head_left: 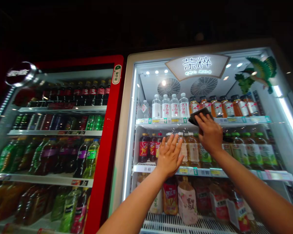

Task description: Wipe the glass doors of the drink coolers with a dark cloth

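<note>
A drinks fridge with a pale frame [130,87] and a glass front stands before me, with rows of bottles behind the glass. My left hand [169,156] lies flat against the glass with its fingers spread, in front of the middle row of bottles. Higher and to the right, my right hand [208,131] holds a dark folded cloth [200,116] against the glass, over the upper shelf edge [224,121]. Above the cloth is a lit sign [197,66] with Chinese characters.
To the left stands a red-framed fridge [104,143] with bottles and cans on its shelves. A round lit sign [20,74] is at its upper left. A green bird-shaped decoration [261,71] shows at the pale fridge's upper right corner.
</note>
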